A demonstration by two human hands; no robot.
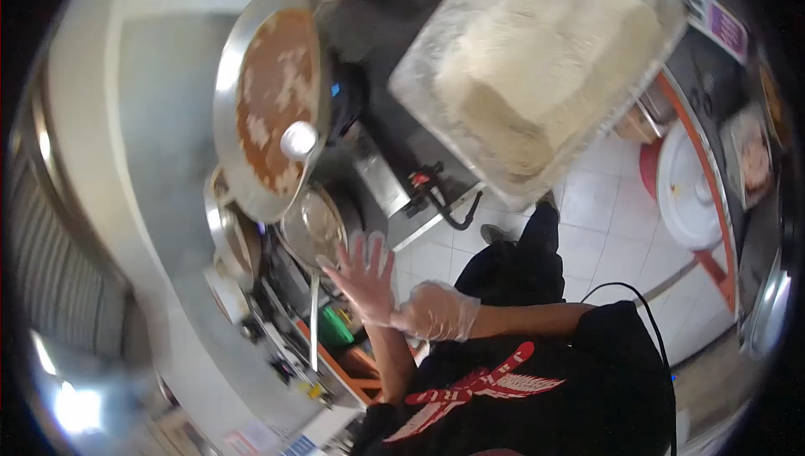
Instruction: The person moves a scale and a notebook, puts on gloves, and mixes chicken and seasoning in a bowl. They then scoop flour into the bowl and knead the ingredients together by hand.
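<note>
My left hand (365,276) is raised in front of my chest with its fingers spread wide and nothing in it. My right hand (436,312), in a thin clear glove, is closed around the left wrist. I cannot tell whether the left hand wears a glove too. Both hands hover over the floor beside a stove (394,179). Nearest to the left fingertips is a small steel pot (314,221) with a long handle. My black shirt with a red print (495,385) fills the lower part of the view.
A wide steel pan (268,104) of orange-red sauce with pale pieces holds a ladle (298,139). A large clear-wrapped tray of white noodles (537,70) sits at upper right. A white lidded bucket (688,187) stands on the tiled floor (604,221).
</note>
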